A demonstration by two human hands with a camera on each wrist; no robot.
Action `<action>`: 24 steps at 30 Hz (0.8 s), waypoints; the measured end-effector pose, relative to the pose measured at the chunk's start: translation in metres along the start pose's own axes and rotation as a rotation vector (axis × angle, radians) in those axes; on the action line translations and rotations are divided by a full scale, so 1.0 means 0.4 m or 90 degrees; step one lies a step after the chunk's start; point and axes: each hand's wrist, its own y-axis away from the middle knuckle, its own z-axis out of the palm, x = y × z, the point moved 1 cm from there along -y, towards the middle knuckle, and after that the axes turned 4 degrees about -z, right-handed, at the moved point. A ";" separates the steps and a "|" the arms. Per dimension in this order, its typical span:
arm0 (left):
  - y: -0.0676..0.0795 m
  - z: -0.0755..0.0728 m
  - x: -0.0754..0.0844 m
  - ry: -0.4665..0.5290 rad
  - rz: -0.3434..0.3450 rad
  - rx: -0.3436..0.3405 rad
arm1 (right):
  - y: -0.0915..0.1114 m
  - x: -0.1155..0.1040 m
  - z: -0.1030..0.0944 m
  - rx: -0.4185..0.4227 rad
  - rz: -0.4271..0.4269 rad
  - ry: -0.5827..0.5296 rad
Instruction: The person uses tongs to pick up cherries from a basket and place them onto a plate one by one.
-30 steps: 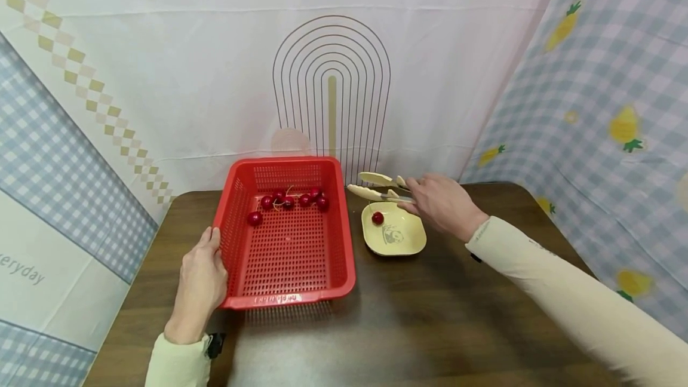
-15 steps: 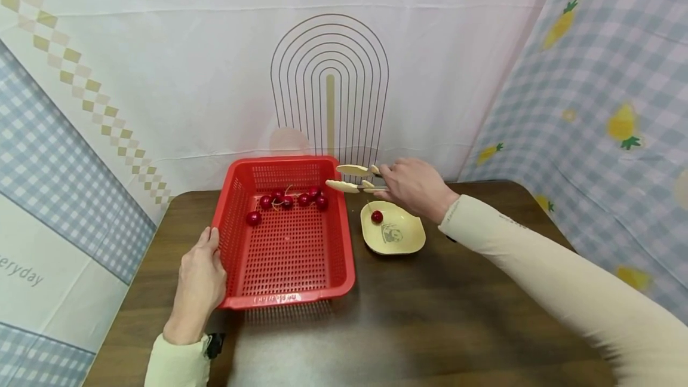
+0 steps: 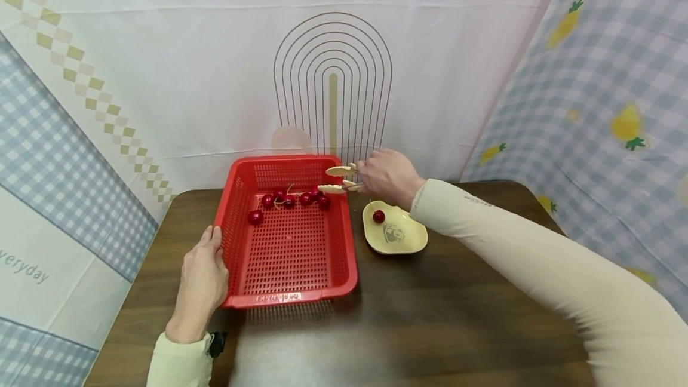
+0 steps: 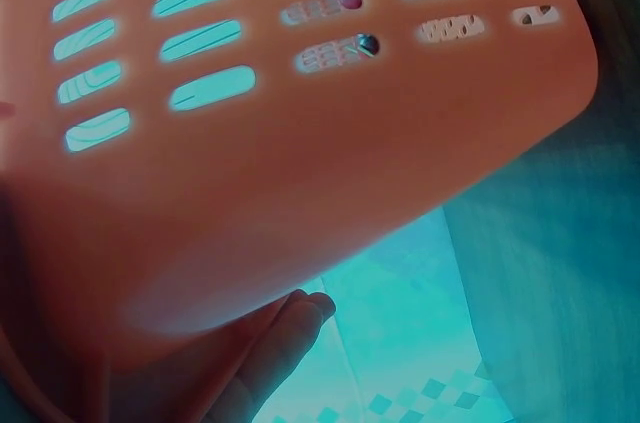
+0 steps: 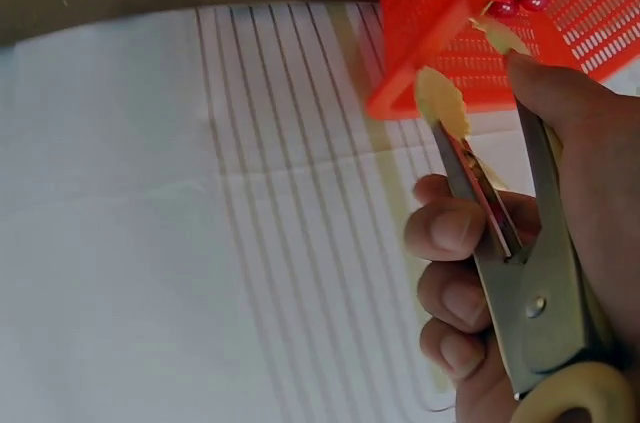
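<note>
My left hand (image 3: pixel 201 273) grips the left rim of a red perforated plastic basket (image 3: pixel 349 255); the left wrist view shows fingertips (image 4: pixel 312 308) at the rim's edge. Several dark red cherries (image 3: pixel 255 217), some with stems, lie inside, mostly toward the back. My right hand (image 3: pixel 389 177) holds metal tongs (image 5: pixel 540 293) with cream tips, fingers and thumb wrapped round the arms. The tong tips (image 3: pixel 332 189) are spread apart, nothing between them, over the basket's back right rim near the cherries. One cherry (image 3: pixel 378 217) sits in a small cream dish (image 3: pixel 411 245) right of the basket.
Basket and dish stand on a dark brown wooden table (image 3: pixel 430 315). A white cloth (image 3: pixel 215 76) with an arch pattern hangs close behind it, and a blue checked cloth (image 3: pixel 607 154) hangs at the right.
My right hand has carried the tongs leftward and slightly back, from above the dish to the basket's right rim. The left hand, basket and cherries stay in place.
</note>
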 end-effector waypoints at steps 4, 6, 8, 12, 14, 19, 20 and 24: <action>0.001 -0.001 -0.002 -0.002 -0.004 0.002 | -0.041 -0.023 -0.029 -0.035 0.000 0.025; 0.001 -0.003 -0.002 -0.003 -0.010 0.002 | -0.061 -0.039 -0.040 -0.057 0.001 0.037; 0.002 -0.004 -0.002 -0.003 -0.018 -0.002 | -0.079 -0.055 -0.048 -0.076 -0.001 0.056; 0.001 -0.005 -0.003 0.000 -0.025 -0.004 | -0.107 -0.087 -0.051 -0.118 -0.013 0.103; -0.001 -0.004 -0.003 0.000 -0.021 -0.004 | -0.117 -0.100 -0.047 -0.133 -0.017 0.120; -0.006 -0.003 0.001 -0.001 -0.017 -0.013 | -0.137 -0.123 -0.032 -0.157 -0.025 0.152; -0.006 -0.003 0.001 -0.002 -0.017 -0.014 | -0.140 -0.127 -0.029 -0.161 -0.026 0.158; -0.004 -0.002 0.001 -0.003 -0.016 -0.012 | -0.150 -0.138 -0.018 -0.172 -0.027 0.181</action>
